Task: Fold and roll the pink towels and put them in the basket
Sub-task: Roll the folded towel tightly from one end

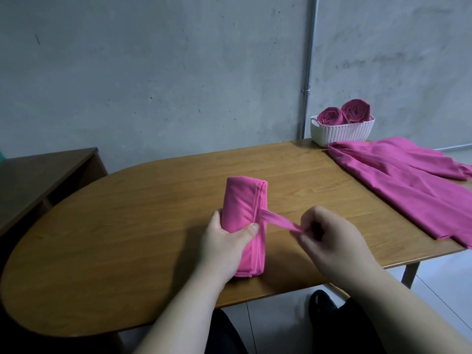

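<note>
A rolled pink towel (242,200) lies lengthwise in the middle of the wooden table (127,226). My left hand (224,238) grips the roll around its middle, thumb on top. My right hand (329,236) pinches a thin corner strip of the same towel, stretched out to the right of the roll. A white basket (342,131) stands at the table's far right and holds two rolled pink towels (343,114). Unfolded pink towels (408,182) lie spread on the table's right side, just in front of the basket.
A dark wooden shelf unit (46,175) stands left of the table against the grey concrete wall. A metal pipe (307,72) runs up the wall behind the basket. My dark-clad legs and a shoe (321,302) show below the table's near edge.
</note>
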`<state>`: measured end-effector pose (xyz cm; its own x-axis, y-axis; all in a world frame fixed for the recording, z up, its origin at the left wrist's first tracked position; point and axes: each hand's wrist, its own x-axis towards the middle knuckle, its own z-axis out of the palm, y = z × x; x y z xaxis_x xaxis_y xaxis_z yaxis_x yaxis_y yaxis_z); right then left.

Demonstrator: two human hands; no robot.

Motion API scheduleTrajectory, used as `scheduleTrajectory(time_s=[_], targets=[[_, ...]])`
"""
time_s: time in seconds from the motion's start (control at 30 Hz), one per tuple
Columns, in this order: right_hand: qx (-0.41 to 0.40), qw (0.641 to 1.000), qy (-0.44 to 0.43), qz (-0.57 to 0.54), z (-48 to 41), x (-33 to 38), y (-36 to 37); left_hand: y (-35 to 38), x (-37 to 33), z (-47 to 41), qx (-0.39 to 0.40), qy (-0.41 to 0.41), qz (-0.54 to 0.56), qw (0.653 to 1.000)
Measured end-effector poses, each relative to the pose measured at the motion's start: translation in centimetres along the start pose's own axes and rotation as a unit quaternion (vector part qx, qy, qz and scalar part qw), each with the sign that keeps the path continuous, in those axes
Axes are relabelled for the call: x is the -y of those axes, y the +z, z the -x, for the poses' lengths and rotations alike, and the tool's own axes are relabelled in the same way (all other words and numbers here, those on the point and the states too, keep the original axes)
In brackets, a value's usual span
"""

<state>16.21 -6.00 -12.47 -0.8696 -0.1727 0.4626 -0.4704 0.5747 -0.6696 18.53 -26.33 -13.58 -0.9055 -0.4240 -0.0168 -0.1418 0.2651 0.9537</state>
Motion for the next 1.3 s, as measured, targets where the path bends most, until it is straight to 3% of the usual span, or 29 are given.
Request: scheduleTrajectory(time_s=[0.1, 0.17, 0.23, 0.33, 0.37, 0.43, 0.67, 0.8, 0.93, 1.0, 1.1, 1.2, 1.3], targets=[[-0.202, 0.975, -0.094, -0.008, 0.2, -0.3, 0.5, 0.1, -0.3, -0.2, 0.021, -0.009, 0.004, 1.000], [-0.262, 0.959, -0.101, -0.039, -0.6, 0.4, 0.9, 0.2, -0.5, -0.3, 0.032, -0.006, -0.002, 0.999], [-0.282, 0.956, -0.014, -0.081, -1.7, 1.7, 1.0, 0.2, -0.7, 0.0, 0.036, -0.004, -0.004, 0.999], [-0.205, 0.945, 0.174, -0.188, -2.4, 3.4, 1.3, 0.2, -0.8, 0.1, 0.030, -0.003, -0.002, 1.000], [-0.173, 0.918, 0.237, -0.266, -2.2, 3.9, 1.5, 0.2, -0.9, 0.2, 0.028, -0.002, 0.002, 1.000], [-0.123, 0.830, 0.344, -0.422, -1.6, 4.6, 1.9, 0.2, -0.8, 0.2, 0.024, -0.003, 0.011, 1.000], [-0.119, 0.606, 0.448, -0.647, -1.5, 5.6, 2.4, 0.5, -0.4, 0.7, -0.004, 0.021, 0.017, 1.000], [-0.081, 0.534, 0.493, -0.682, -1.1, 6.9, 2.3, 0.5, -0.5, 0.9, -0.048, 0.020, 0.036, 0.998], [-0.117, 0.488, 0.485, -0.716, -0.9, 7.8, 2.0, 0.3, -0.8, 1.0, -0.074, 0.024, 0.018, 0.997], [-0.130, 0.508, 0.473, -0.708, -1.1, 8.0, 2.0, 0.1, -0.8, 1.2, -0.077, 0.030, 0.004, 0.997], [-0.150, 0.591, 0.429, -0.667, -1.0, 7.7, 2.4, -0.1, -1.1, 1.6, -0.067, 0.038, -0.041, 0.996], [-0.153, 0.696, 0.358, -0.603, -1.0, 7.1, 2.6, -0.4, -1.9, 2.4, -0.051, 0.053, -0.099, 0.992], [-0.084, 0.825, 0.320, -0.459, -1.5, 6.8, 2.0, -0.6, -2.8, 3.1, -0.043, 0.097, -0.191, 0.976]])
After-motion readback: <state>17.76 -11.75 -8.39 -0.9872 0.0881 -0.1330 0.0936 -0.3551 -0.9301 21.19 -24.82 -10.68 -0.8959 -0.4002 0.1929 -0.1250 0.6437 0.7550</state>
